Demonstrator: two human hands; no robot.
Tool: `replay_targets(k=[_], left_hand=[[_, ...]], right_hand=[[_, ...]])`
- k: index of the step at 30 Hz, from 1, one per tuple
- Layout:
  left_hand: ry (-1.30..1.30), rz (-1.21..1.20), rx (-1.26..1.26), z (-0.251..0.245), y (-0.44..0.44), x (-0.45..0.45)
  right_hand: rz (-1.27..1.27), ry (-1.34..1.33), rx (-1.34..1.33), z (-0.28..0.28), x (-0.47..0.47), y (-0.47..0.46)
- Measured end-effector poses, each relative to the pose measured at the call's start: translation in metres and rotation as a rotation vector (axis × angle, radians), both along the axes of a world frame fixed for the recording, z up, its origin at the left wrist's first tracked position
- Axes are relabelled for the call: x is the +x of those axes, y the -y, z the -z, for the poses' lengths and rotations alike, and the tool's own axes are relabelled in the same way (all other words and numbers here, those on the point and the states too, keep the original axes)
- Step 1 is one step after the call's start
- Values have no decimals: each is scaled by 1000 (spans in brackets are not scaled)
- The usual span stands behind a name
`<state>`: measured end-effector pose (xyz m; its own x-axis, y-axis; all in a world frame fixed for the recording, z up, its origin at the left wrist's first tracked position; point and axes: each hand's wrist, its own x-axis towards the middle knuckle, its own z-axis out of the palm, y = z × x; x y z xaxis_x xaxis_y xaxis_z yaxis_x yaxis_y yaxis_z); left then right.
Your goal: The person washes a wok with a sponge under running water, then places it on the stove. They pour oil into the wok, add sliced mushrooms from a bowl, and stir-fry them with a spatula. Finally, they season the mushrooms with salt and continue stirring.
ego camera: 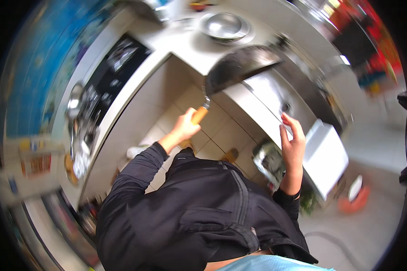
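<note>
My left hand [184, 126] is closed around the wooden handle of a dark metal wok [240, 69]. The wok is tilted, and it hangs over the front edge of the counter and the near part of the steel sink [281, 98]. My right hand [293, 139] is raised beside the sink with thumb and fingers apart, and nothing shows between them. Next to that hand, on its right, is a white rectangular board or tray [325, 157]. A metal bowl [224, 26] stands on the counter beyond the wok.
A black cooktop [117, 73] is set in the left counter [146, 73]. Ladles [75, 101] and other metal utensils lie at its near end. A lined bin [269, 161] stands on the tiled floor below the sink. A red item [354, 200] with something white is at the right.
</note>
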<state>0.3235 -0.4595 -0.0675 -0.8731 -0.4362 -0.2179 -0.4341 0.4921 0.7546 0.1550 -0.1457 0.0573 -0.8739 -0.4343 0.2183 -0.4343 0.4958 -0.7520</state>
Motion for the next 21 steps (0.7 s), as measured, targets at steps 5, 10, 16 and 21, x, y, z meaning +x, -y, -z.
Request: replay_targets(k=[5,10,16,21], left_hand=[[-33,-249,442,-10,70,95],[-102,-534,834,-34,191,146],[-409,-537,1078,-58,349,163],[-530,-485,1281,-76,441,160]], right_hand=[[-446,16,9,18,27,170],[-596,117,139,61,57,358],[-668,-31,283,161,90,561],[-817,-5,365,218,127,680]])
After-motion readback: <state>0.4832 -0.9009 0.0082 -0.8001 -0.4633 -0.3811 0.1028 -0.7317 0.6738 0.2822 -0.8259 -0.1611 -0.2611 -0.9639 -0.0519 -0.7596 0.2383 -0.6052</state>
